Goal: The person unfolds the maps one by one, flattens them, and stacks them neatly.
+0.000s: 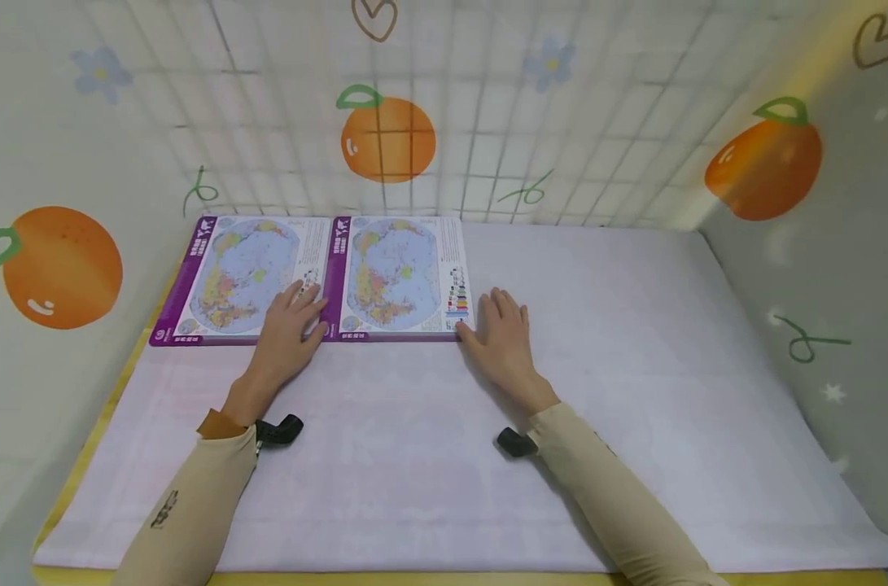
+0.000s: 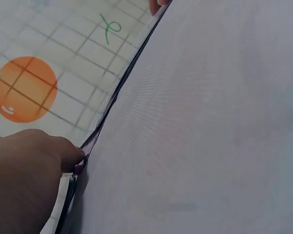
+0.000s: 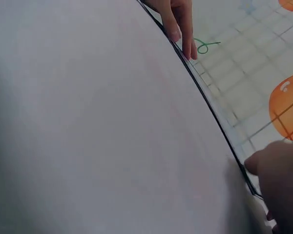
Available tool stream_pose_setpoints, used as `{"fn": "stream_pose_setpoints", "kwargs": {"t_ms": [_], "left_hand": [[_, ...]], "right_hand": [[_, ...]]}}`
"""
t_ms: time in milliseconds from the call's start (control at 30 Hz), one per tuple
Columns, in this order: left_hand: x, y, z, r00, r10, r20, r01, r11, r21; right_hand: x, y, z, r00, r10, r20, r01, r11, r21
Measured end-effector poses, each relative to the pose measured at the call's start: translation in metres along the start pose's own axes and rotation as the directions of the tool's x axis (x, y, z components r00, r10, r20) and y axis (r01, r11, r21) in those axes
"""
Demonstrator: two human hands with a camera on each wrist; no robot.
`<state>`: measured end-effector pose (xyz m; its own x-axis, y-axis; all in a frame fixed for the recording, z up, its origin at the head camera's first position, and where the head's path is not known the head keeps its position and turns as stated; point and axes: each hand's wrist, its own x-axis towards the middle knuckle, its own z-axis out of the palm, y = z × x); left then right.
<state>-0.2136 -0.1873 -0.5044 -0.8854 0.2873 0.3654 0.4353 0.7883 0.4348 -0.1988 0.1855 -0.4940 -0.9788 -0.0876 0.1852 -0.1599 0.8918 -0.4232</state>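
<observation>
Two flat world map boards with purple borders lie side by side at the table's back left, their inner edges meeting. My left hand (image 1: 286, 334) rests on the front right corner of the left map board (image 1: 246, 268), its fingers spread toward the seam. At the front right corner of the right map board (image 1: 395, 281), the thumb of my right hand (image 1: 500, 338) touches the edge, with the other fingers extended on the cloth alongside. In the left wrist view, the left thumb (image 2: 71, 153) lies against the boards' front edge. The right thumb (image 3: 254, 163) does likewise in the right wrist view.
A white cloth (image 1: 385, 480) covers the table, with yellow margins (image 1: 92, 431) at the left and front. Behind stands a wire grid under a translucent sheet printed with oranges (image 1: 388, 138). Sheeted walls (image 1: 817, 268) enclose both sides. Black wrist cameras (image 1: 278, 431) project from both sleeves.
</observation>
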Motion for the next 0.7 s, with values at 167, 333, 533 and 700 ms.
{"fn": "stream_pose_setpoints", "kwargs": {"t_ms": [167,333,533,700], "left_hand": [[0.001,0.004,0.002,1.0,0.026,-0.016,-0.027,0.999,-0.025],[-0.006,0.004,0.003,1.0,0.02,0.022,-0.019,0.999,-0.035],[-0.001,0.01,-0.002,0.999,0.013,0.043,-0.011,0.999,-0.032],[-0.001,0.011,-0.003,0.999,-0.003,0.053,0.005,0.999,-0.035]], "right_hand": [[-0.002,0.001,-0.003,0.995,-0.066,-0.075,0.068,0.998,0.012],[-0.006,0.002,0.002,0.979,-0.132,-0.156,0.146,0.986,0.08],[0.001,0.003,0.0,0.969,-0.187,-0.163,0.203,0.975,0.087],[0.001,0.003,-0.001,0.963,-0.204,-0.177,0.233,0.959,0.163]]}}
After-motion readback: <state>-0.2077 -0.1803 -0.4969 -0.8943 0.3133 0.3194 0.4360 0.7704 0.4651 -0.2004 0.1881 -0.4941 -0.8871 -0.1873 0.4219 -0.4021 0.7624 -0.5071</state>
